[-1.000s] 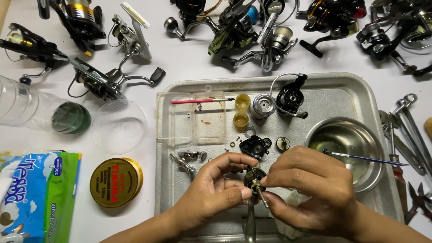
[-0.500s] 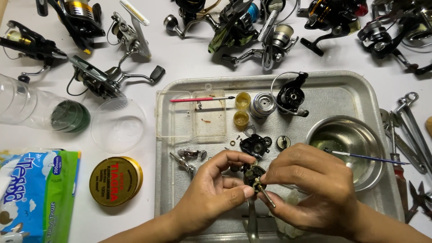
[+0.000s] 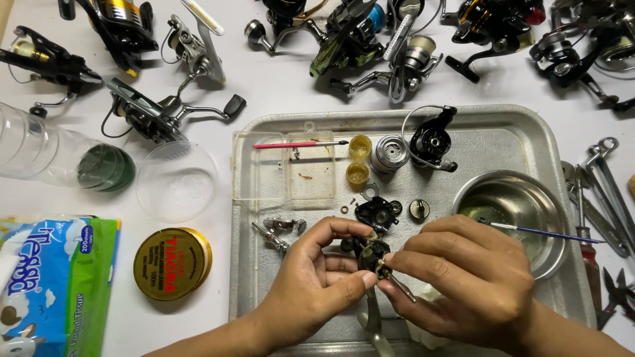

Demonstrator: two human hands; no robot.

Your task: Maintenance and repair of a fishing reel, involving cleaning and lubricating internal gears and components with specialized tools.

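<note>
Very little differs from a second ago. The left hand [image 3: 311, 284] sits a touch further left and lower, its thumb and forefinger pinched closer on the small dark reel part [image 3: 372, 254]. The right hand [image 3: 463, 277] is turned slightly, so the thin metal shaft [image 3: 401, 287] under its fingertips slants more steeply down to the right.

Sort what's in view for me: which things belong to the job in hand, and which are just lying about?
In hand:
- left hand
- right hand
- small dark reel part, both hands on it
- metal tray holding loose reel pieces

Lying about:
- assembled fishing reels
- round gold tin
- tissue pack
- wrenches
</note>
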